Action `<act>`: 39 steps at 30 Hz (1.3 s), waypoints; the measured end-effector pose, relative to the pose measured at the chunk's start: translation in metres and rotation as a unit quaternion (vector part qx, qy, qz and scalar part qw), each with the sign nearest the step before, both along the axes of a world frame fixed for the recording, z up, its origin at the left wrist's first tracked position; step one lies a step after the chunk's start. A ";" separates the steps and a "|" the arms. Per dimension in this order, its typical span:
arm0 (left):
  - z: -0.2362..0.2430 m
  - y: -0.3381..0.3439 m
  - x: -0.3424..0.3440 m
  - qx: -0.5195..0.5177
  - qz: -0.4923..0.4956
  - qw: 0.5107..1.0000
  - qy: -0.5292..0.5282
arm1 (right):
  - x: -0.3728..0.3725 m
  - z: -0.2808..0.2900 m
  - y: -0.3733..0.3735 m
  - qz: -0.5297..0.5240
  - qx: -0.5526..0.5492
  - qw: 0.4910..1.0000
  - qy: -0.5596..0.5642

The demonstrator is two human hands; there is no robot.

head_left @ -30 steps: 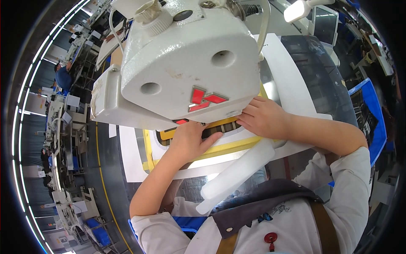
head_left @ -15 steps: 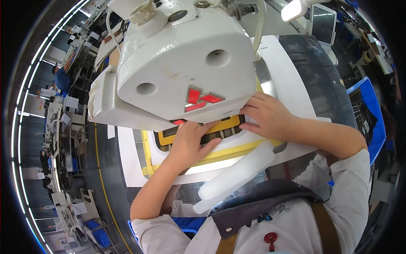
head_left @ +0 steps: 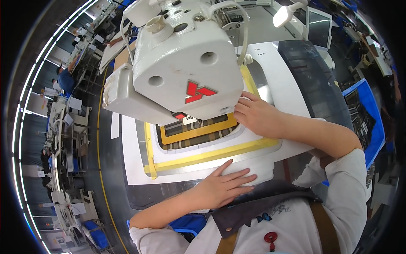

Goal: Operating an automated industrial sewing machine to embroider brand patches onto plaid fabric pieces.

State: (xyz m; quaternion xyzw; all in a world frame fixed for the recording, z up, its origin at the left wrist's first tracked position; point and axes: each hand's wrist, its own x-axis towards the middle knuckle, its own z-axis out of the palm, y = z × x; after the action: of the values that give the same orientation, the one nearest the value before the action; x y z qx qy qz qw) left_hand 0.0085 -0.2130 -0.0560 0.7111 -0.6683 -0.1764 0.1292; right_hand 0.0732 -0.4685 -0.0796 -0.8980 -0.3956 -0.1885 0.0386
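Note:
Under the white sewing machine head (head_left: 186, 63) lies a piece of dark checked fabric (head_left: 211, 139) with a flat yellow frame (head_left: 186, 136) on top. Around them is a white template sheet (head_left: 220, 151) edged with yellow tape (head_left: 211, 158). My right hand (head_left: 257, 115) lies at the right edge of the frame, fingers stretched out and its tips partly hidden by the machine head. My left hand (head_left: 224, 185) is off the fabric, fingers spread over a smooth white rounded piece (head_left: 260, 169) near my body. Neither hand grips anything.
A dark table top (head_left: 311, 76) extends to the right, with a blue bin (head_left: 372, 127) beside it. A small lamp (head_left: 284, 15) and a screen (head_left: 319, 29) stand at the back right. Far left, a person (head_left: 66, 80) sits among other work stations.
My left hand has moved off the fabric toward my body, onto the white rounded piece, its fingers now spread. My right hand stays by the frame. The view has shifted slightly.

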 end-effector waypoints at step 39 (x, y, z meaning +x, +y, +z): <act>0.138 0.029 0.057 -0.074 0.103 0.990 0.056 | -0.122 0.130 -0.020 -0.133 0.415 0.881 0.182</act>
State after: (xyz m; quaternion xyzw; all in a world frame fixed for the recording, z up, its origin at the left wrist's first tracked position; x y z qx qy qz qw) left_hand 0.0653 -0.1842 0.0822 0.7533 -0.5946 -0.1516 0.2366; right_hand -0.0484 -0.4881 0.0502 -0.8624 -0.1434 -0.1723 0.4539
